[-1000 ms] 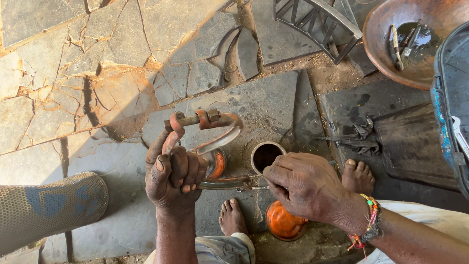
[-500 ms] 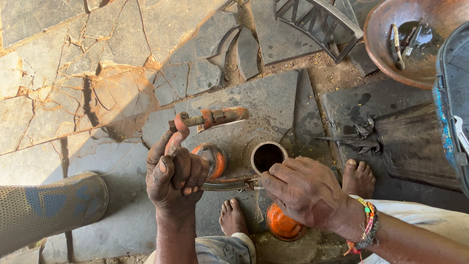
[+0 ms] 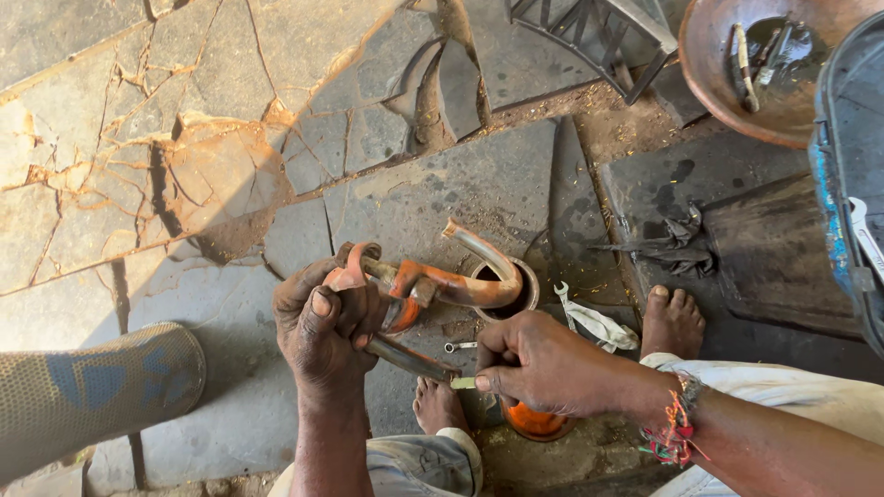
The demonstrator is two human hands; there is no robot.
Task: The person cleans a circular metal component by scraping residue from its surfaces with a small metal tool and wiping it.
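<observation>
1. A curved, rust-orange metal pipe assembly [image 3: 433,281] with a clamp-like fitting is held just above the cracked stone floor [image 3: 184,166], near the lower middle of the view.
2. The left hand [image 3: 327,327] is closed around the fitting end, thumb on top, and also grips a grey metal rod [image 3: 410,359] that slants down to the right.
3. The right hand [image 3: 539,364] is closed, pinching a small pale sliver [image 3: 463,382] at the rod's lower end.
4. Compared with half a second ago, the pipe has turned: its open end now curves up and to the right over a round, dark-mouthed tin can [image 3: 516,294], where before it lay straighter and higher. The piece appears to be being rotated in the grip.
5. An orange round container [image 3: 534,421] sits half hidden under the right hand. A small spanner [image 3: 458,347] and a white rag [image 3: 599,324] lie on the floor nearby.
6. Bare feet [image 3: 674,317] show below; a rusty bowl [image 3: 737,92] of tools is cut off at the top right edge.
</observation>
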